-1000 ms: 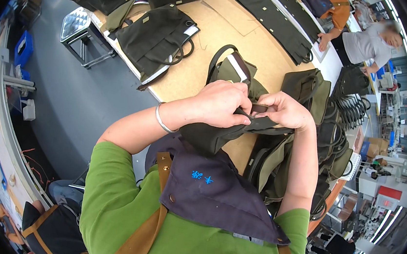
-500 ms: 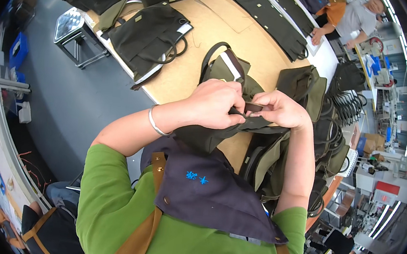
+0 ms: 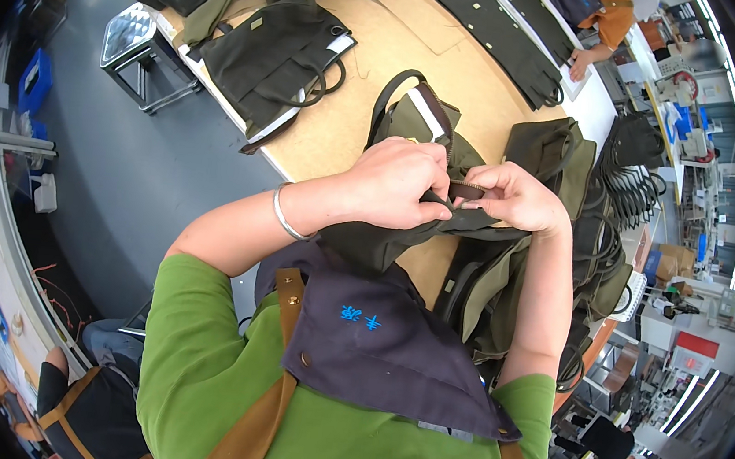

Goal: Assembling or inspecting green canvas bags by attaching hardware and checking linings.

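A dark olive fabric bag [image 3: 366, 245] is held up in front of my body, above the table's near side. My left hand [image 3: 397, 182] is closed on the bag's edge, thumb and fingers pressed together. Close beside it, my right hand [image 3: 519, 200] pinches the bag by a brown zipper [image 3: 467, 189] with metal teeth. The fingertips are only a short gap apart, and the fabric between them is partly hidden. Beyond my left hand rise a dark loop handle [image 3: 387, 99] and a white strip [image 3: 425, 111] along the bag's opening.
Another dark bag [image 3: 265, 53] lies at the left edge of the wooden table [image 3: 381, 41]. Flat dark panels [image 3: 493, 31] lie at the far side, near a co-worker's hand [image 3: 584, 61]. Several bags [image 3: 560, 164] crowd the right side. A metal stool [image 3: 129, 37] stands at the left.
My hands keep their hold on the bag and shift only slightly, the left thumb lying nearer the zipper. The co-worker at the far right has leaned out toward the frame's edge.
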